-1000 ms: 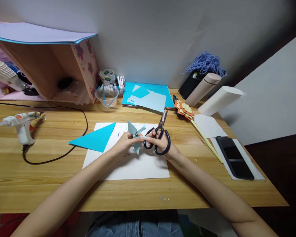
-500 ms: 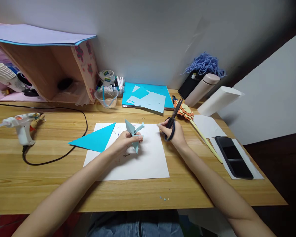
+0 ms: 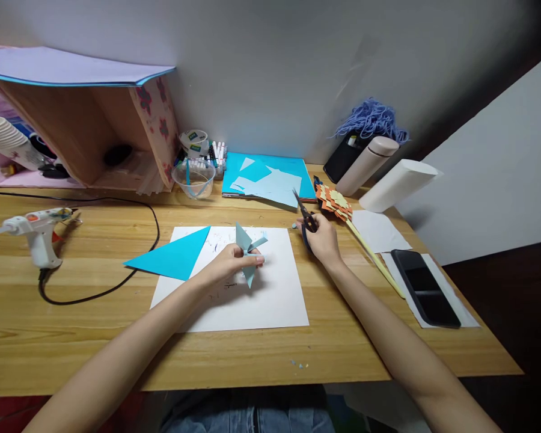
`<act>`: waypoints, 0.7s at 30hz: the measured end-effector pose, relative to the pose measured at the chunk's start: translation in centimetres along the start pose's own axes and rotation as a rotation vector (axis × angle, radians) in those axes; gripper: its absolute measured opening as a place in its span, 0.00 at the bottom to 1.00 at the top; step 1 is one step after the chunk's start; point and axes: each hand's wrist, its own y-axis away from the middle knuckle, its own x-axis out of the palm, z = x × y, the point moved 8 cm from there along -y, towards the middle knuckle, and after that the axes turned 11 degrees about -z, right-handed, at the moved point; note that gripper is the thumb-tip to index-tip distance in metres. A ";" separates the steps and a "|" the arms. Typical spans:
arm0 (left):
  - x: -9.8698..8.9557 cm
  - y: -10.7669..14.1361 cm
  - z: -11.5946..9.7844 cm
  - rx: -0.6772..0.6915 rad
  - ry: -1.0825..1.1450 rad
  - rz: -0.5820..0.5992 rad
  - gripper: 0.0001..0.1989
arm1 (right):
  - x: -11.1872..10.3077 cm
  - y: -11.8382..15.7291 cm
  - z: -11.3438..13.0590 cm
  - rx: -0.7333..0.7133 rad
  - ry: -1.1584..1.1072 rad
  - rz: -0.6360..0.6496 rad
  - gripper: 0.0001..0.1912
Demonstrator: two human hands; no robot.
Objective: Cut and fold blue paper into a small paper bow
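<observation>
Pinched between the thumb and fingers of my left hand point(image 3: 235, 260) is a light-blue folded paper pinwheel point(image 3: 244, 238), its points sticking out above and below. It is held over a white sheet point(image 3: 270, 304) with small marks on it. My right hand point(image 3: 322, 239) grips black-handled scissors point(image 3: 308, 221), their blades pointing up and away to the left. A tiny light-blue paper scrap point(image 3: 294, 226) lies by the right fingertips. A bright blue paper triangle point(image 3: 175, 255) overlaps the white sheet's left edge.
A white glue gun point(image 3: 42, 237) with a black cord stands at left. Behind are a clear plastic cup point(image 3: 193, 180), blue paper sheets point(image 3: 256, 174) and an orange paper flower point(image 3: 333, 201). On the right are a phone point(image 3: 426, 288), a bottle point(image 3: 369, 165) and a white roll point(image 3: 399, 183).
My right hand has turned the scissors so the blades tip to the left, and a small paper scrap has left its fingertips. The pinwheel has shifted slightly right in my left hand.
</observation>
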 end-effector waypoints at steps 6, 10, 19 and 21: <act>0.8 0.4 0.0 0.007 -0.134 0.063 0.14 | 4.2 5.3 3.2 0.231 -0.391 0.526 0.18; 1.0 0.6 -0.2 0.011 -0.188 0.078 0.13 | 4.5 7.2 4.8 0.240 -0.446 0.598 0.19; 0.9 0.5 -1.3 0.105 -0.149 -0.036 0.15 | 4.1 7.1 4.6 0.249 -0.539 0.527 0.19; 0.4 0.3 -1.2 0.120 -0.102 -0.095 0.15 | 4.2 7.4 4.7 0.251 -0.547 0.540 0.19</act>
